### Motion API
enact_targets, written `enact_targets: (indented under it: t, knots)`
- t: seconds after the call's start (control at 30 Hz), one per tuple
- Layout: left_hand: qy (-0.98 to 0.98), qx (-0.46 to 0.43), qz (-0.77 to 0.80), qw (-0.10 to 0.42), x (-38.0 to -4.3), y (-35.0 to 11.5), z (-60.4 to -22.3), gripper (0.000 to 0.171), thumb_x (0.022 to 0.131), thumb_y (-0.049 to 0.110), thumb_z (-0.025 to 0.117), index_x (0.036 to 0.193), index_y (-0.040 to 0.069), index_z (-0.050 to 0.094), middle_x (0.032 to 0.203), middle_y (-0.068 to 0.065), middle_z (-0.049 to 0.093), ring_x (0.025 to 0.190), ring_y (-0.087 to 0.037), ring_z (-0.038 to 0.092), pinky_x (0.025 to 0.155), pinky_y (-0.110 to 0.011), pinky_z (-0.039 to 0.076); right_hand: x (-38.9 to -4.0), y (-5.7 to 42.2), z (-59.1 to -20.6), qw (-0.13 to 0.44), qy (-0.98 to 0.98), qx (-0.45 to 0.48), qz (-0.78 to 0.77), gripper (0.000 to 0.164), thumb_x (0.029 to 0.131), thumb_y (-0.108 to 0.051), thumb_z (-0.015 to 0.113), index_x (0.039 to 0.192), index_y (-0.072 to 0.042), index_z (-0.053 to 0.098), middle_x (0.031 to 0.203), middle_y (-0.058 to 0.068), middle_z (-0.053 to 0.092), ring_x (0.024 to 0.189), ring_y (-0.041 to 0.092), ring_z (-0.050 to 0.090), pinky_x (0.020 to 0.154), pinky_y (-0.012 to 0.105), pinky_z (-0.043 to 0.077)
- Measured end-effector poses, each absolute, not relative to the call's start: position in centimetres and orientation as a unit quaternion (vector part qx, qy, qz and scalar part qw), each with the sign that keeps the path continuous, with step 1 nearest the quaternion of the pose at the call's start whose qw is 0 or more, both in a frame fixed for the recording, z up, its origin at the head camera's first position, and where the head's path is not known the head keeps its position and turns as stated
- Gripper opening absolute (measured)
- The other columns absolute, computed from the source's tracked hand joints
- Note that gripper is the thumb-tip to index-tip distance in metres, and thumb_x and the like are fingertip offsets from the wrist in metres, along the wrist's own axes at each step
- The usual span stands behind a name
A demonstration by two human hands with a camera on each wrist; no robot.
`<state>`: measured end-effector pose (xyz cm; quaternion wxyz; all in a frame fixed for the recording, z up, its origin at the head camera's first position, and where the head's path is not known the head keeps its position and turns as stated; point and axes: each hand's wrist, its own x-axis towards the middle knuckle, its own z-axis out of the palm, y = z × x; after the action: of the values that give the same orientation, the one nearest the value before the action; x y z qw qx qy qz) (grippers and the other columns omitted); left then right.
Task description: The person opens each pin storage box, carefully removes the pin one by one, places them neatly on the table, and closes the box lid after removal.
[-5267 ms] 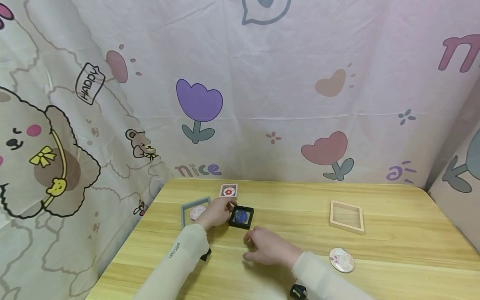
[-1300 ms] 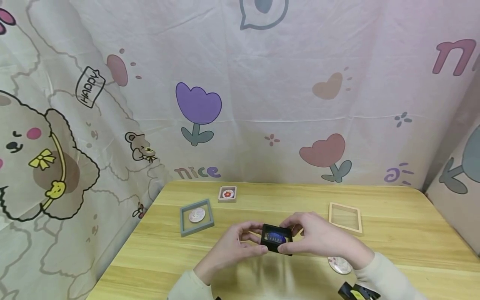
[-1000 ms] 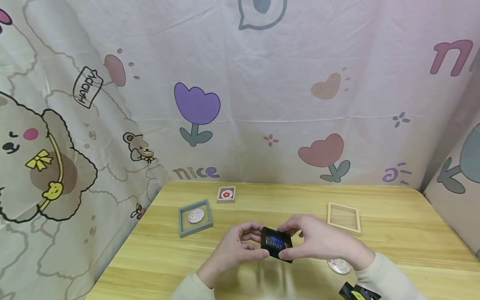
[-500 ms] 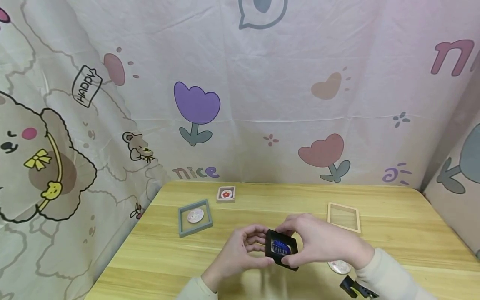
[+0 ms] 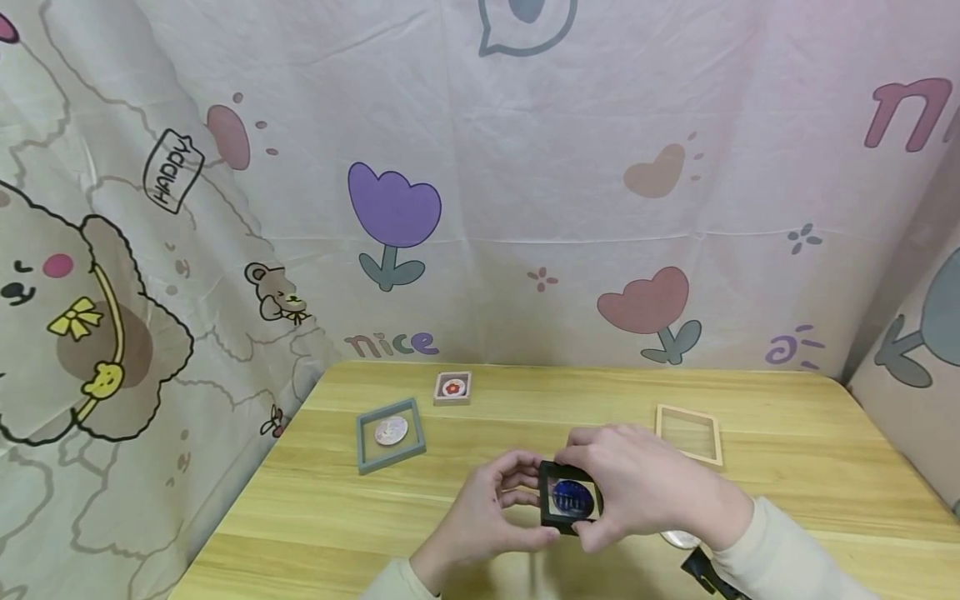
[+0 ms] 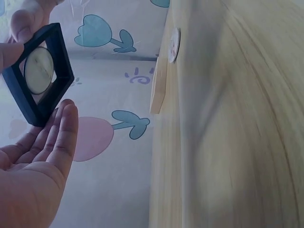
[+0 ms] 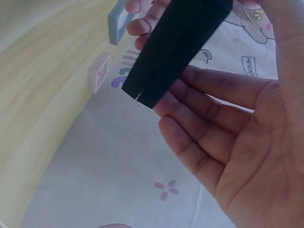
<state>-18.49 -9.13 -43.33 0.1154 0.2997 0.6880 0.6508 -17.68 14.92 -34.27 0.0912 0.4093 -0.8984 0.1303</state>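
A square black display frame (image 5: 545, 497) is held up above the table between both hands. A dark blue disc (image 5: 572, 498) sits in its clear middle; in the left wrist view the disc's other side (image 6: 39, 70) looks pale. My left hand (image 5: 480, 512) holds the left edge, thumb at the lower corner and fingertips against the side. My right hand (image 5: 648, 483) grips the right edge with its thumb in front and fingers over the top, hiding that side. The right wrist view shows the frame's thick side (image 7: 175, 52) with a thin seam along it.
At the left of the wooden table (image 5: 300, 517) lies a grey frame (image 5: 363, 446) around a pale round badge (image 5: 392, 431). Behind it is a small pink frame (image 5: 452, 402) with a red-flower badge (image 5: 453, 387). A beige frame (image 5: 718, 442) lies at right; my right arm partly hides another badge (image 5: 681, 540).
The black frame lay on the table at first; both hands now hold it raised. Over the last second it has shifted right and turned its face more toward the head camera.
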Motion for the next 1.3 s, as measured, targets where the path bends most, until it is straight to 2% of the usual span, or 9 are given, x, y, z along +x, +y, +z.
enact_targets:
  t: [0.27, 0.47, 0.63, 0.93, 1.1, 1.3]
  knots:
    - [0.689, 0.308, 0.648, 0.104, -18.3, -9.0, -43.5, 0.063, 0.079, 0.002, 0.091, 0.134, -0.001, 0.062, 0.124, -0.015, 0.07, 0.11, -0.011, 0.07, 0.103, -0.028, 0.063, -17.7, 14.9, -34.4, 0.13, -0.887, 0.433, 0.097, 0.039, 0.058, -0.044, 0.088, 0.086, -0.029, 0.064, 0.084, -0.017, 0.058, 0.064, -0.003, 0.039, 0.054, 0.015, 0.034]
    - [0.686, 0.308, 0.652, 0.099, -18.3, -9.0, -43.6, 0.062, 0.077, 0.002, 0.091, 0.134, -0.001, 0.064, 0.121, -0.013, 0.072, 0.107, -0.009, 0.071, 0.103, -0.027, 0.062, -17.6, 14.8, -34.0, 0.088, -0.893, 0.422, 0.13, 0.034, 0.061, -0.039, 0.086, 0.086, -0.029, 0.065, 0.082, -0.018, 0.058, 0.062, -0.006, 0.041, 0.052, 0.013, 0.035]
    - [0.686, 0.29, 0.658, 0.107, -18.3, -9.0, -43.6, 0.064, 0.077, 0.001, 0.09, 0.135, -0.003, 0.063, 0.121, -0.012, 0.072, 0.107, -0.01, 0.07, 0.103, -0.025, 0.062, -17.8, 14.9, -33.9, 0.056, -0.899, 0.404, 0.161, 0.032, 0.065, -0.037, 0.085, 0.092, -0.028, 0.07, 0.084, -0.018, 0.058, 0.062, -0.007, 0.044, 0.051, 0.013, 0.038]
    - [0.688, 0.265, 0.666, 0.114, -18.5, -9.1, -43.6, 0.068, 0.077, 0.0, 0.088, 0.139, -0.004, 0.06, 0.123, -0.012, 0.07, 0.108, -0.01, 0.07, 0.101, -0.024, 0.062, -18.2, 15.1, -34.0, 0.035, -0.895, 0.399, 0.195, 0.028, 0.075, -0.035, 0.08, 0.101, -0.028, 0.075, 0.09, -0.018, 0.06, 0.068, -0.006, 0.05, 0.057, 0.015, 0.043]
    - [0.682, 0.258, 0.672, 0.129, -18.6, -9.2, -43.6, 0.069, 0.079, 0.0, 0.087, 0.141, -0.004, 0.057, 0.125, -0.01, 0.069, 0.109, -0.011, 0.072, 0.101, -0.024, 0.062, -18.6, 15.4, -34.1, 0.008, -0.888, 0.394, 0.235, 0.032, 0.08, -0.033, 0.08, 0.11, -0.022, 0.079, 0.095, -0.016, 0.063, 0.07, -0.004, 0.055, 0.06, 0.015, 0.048]
    - [0.671, 0.261, 0.68, 0.141, -18.8, -9.3, -43.6, 0.07, 0.082, 0.0, 0.086, 0.145, -0.005, 0.055, 0.129, -0.014, 0.069, 0.112, -0.012, 0.072, 0.102, -0.026, 0.062, -19.0, 15.6, -34.3, -0.006, -0.885, 0.391, 0.255, 0.038, 0.082, -0.032, 0.079, 0.117, -0.017, 0.08, 0.098, -0.014, 0.066, 0.076, -0.002, 0.058, 0.064, 0.016, 0.051]
